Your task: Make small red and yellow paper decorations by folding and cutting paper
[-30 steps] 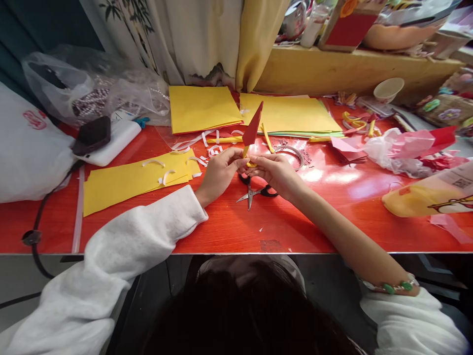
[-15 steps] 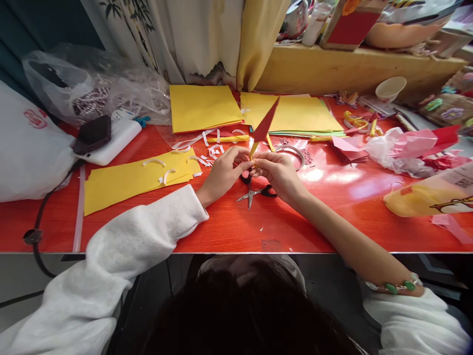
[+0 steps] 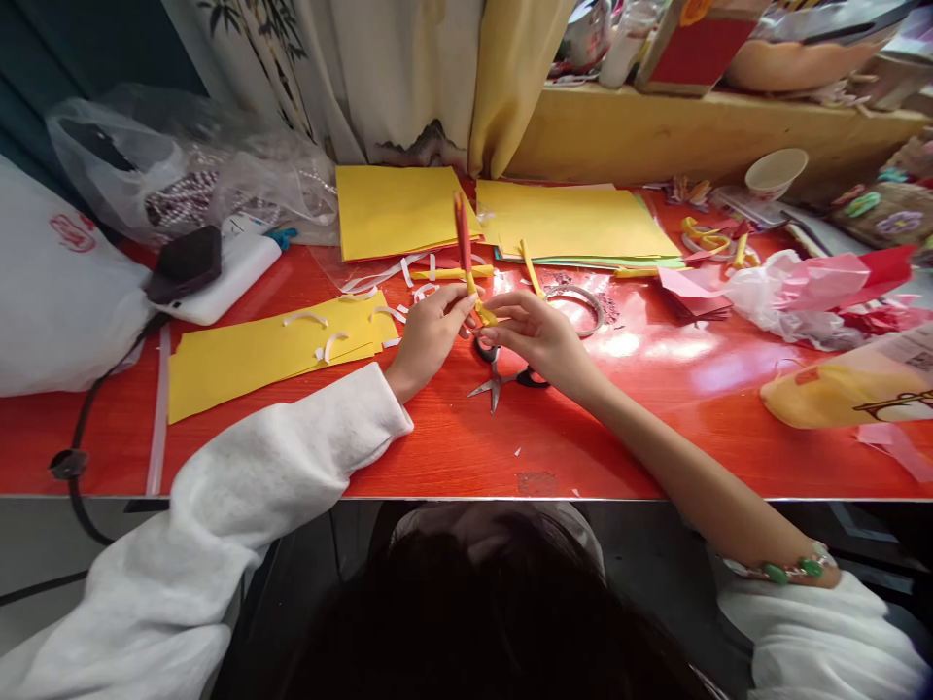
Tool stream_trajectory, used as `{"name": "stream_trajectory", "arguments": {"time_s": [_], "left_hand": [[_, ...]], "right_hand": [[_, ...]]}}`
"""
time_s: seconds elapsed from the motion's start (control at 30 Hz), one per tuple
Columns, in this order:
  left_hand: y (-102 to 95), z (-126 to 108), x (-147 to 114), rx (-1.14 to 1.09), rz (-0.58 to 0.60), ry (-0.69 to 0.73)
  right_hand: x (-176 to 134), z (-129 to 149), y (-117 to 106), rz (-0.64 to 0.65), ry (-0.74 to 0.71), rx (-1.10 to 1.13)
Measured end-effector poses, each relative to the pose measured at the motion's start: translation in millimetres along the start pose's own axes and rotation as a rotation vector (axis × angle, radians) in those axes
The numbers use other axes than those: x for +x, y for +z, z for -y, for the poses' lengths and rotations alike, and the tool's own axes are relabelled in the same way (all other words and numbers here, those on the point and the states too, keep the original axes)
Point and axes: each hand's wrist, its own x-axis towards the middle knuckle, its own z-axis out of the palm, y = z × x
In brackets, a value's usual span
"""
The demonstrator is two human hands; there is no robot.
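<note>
Between my two hands stands a folded red and yellow paper piece [image 3: 465,238], seen nearly edge-on, its yellow lower end at my fingertips. My left hand [image 3: 430,335] pinches it near the base. The fingers of my right hand [image 3: 534,335] are closed at the yellow end, on its right side. Just below my hands, scissors [image 3: 494,374] with black handles lie on the red table [image 3: 437,447], blades apart. A roll of tape [image 3: 583,306] lies behind my right hand. A narrow yellow paper strip [image 3: 531,267] rises behind my hands.
Yellow paper stacks [image 3: 397,209] lie at the back, and cut yellow sheets [image 3: 240,365] with white scraps lie left. A phone [image 3: 186,264] rests on a white box beside plastic bags. On the right are crumpled pink paper [image 3: 809,292], a drink cup [image 3: 838,389] and a paper bowl [image 3: 777,173].
The red paper has turned from showing its broad face, tilted right, to almost edge-on and upright, shifting left. My right fingers have spread slightly along the yellow end.
</note>
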Motion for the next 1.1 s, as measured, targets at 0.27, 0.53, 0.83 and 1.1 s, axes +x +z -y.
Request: {"name": "stream_trajectory", "arguments": {"time_s": [0.27, 0.53, 0.83, 1.1], "left_hand": [[-0.9, -5.1, -0.9, -0.028, 0.038, 0.039], [0.0, -6.1, -2.1, -0.040, 0.071, 0.020], [0.7, -0.8, -2.3, -0.203, 0.150, 0.003], [0.2, 1.3, -1.9, -0.250, 0.165, 0.008]], "right_hand": [[-2.4, -5.7, -6.6, -0.082, -0.418, -0.743], [-1.0, -9.0, -10.5, -0.072, -0.498, -0.845], [1.5, -11.6, -7.6, -0.085, -0.450, -0.633], [2.8, -10.3, -7.6, -0.093, -0.305, -0.461]]}}
